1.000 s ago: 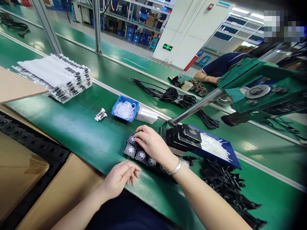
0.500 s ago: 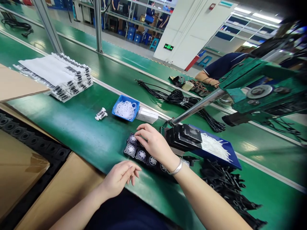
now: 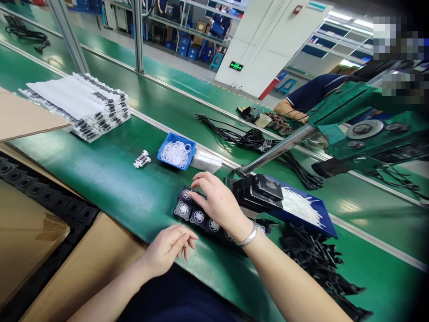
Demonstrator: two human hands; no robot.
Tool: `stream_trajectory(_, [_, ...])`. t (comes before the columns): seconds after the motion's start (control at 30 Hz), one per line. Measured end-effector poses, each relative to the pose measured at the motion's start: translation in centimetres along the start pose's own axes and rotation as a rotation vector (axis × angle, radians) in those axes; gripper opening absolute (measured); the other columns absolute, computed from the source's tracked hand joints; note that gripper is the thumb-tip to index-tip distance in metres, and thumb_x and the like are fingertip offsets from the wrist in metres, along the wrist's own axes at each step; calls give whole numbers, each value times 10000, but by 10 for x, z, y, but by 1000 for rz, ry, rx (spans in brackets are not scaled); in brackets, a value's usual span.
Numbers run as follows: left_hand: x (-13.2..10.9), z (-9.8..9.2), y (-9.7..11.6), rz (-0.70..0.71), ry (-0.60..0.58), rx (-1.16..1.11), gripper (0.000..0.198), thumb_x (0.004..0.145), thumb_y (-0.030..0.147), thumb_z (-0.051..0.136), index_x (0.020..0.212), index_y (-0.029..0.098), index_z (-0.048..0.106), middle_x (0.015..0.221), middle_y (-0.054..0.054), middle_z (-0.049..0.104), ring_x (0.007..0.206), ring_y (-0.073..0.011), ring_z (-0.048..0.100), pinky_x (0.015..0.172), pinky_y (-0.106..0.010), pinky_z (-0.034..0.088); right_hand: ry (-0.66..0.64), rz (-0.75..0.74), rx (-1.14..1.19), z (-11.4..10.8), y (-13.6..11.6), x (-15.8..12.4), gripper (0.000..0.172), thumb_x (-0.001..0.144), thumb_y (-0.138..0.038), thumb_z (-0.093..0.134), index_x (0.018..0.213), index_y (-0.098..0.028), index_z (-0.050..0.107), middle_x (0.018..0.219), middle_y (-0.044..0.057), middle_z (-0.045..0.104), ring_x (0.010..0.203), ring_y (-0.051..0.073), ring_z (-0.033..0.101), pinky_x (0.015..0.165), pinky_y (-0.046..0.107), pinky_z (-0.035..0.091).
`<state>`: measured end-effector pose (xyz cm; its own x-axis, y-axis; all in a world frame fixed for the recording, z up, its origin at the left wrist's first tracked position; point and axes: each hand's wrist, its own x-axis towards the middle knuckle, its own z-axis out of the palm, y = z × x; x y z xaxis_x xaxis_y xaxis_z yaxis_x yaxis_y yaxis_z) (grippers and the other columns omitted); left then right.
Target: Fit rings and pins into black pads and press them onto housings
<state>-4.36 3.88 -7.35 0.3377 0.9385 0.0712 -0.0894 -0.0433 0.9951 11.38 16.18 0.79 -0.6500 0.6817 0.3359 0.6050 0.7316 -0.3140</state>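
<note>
A row of small black square fans with white round labels lies on the green belt in front of me. My right hand rests over the far end of this row, fingers bent and pressed together, fingertips touching the fan tops. A silver bracelet sits on that wrist. My left hand hovers at the belt's near edge, fingers loosely curled and apart, holding nothing.
A blue tray of white rings, a white box and a small white part lie beyond the fans. A black fixture on a blue tray, a green press, loose black parts, cable bundles, stacked bags, cardboard boxes. A co-worker's arm rests far right.
My right hand's fingers shift slightly on the far fans. The belt carries the cables a little to the right. My left hand stays put.
</note>
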Motion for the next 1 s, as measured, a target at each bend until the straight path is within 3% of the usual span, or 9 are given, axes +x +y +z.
stream_trajectory(0.13, [0, 0, 0, 9, 1, 4, 396, 1043, 397, 346, 1020, 124, 633, 863, -52, 618, 604, -90, 611, 559, -218, 475, 17, 15, -13, -2, -2, -1, 256, 948, -328, 622, 1141, -174, 556, 1173, 124, 579, 1063, 243, 591, 906, 418, 549])
stream_trajectory(0.3, [0, 0, -1, 12, 3, 14, 388, 1044, 388, 350, 1018, 128, 636, 866, -53, 622, 610, -91, 613, 561, -217, 477, -85, 5, -16, 2, -1, -1, 150, 975, -259, 564, 1098, -183, 604, 1174, 114, 585, 1058, 246, 609, 914, 437, 558])
stream_trajectory(0.47, [0, -1, -1, 4, 0, 8, 371, 1045, 374, 347, 1041, 132, 628, 882, -52, 619, 605, -90, 611, 584, -225, 499, 30, 57, 140, -18, -18, -10, 183, 983, -280, 559, 1141, -197, 599, 1152, 112, 594, 1068, 233, 597, 934, 416, 533])
stream_trajectory(0.57, [0, -2, -1, 20, -30, 43, 368, 1042, 369, 349, 958, 144, 629, 824, -33, 602, 608, -100, 595, 605, -232, 506, -202, 37, 364, -30, -35, -27, 269, 939, -325, 645, 1185, -227, 598, 1094, 71, 606, 973, 182, 610, 859, 317, 541])
stream_trajectory(0.67, [0, -4, 3, 46, -92, 114, 348, 1030, 374, 376, 918, 165, 631, 796, -31, 600, 645, -126, 586, 624, -243, 505, -392, 18, 468, -27, -48, -48, 143, 963, -311, 607, 1062, -212, 640, 934, 34, 622, 836, 151, 602, 744, 261, 518])
stream_trajectory(0.87, [0, 6, 16, 55, -221, 227, 466, 1039, 398, 335, 742, 178, 619, 777, -53, 659, 799, -176, 630, 806, -289, 499, -259, 93, 583, -15, -51, -80, 237, 1007, -355, 522, 897, -187, 647, 842, 29, 655, 779, 128, 623, 718, 230, 490])
stream_trajectory(1.0, [2, 23, 14, -13, -304, 176, 443, 1027, 456, 357, 849, 176, 651, 785, -57, 671, 763, -174, 652, 769, -282, 524, -227, 105, 549, -29, -45, -95, 353, 999, -454, 505, 844, -181, 665, 784, 28, 687, 718, 126, 635, 685, 231, 492])
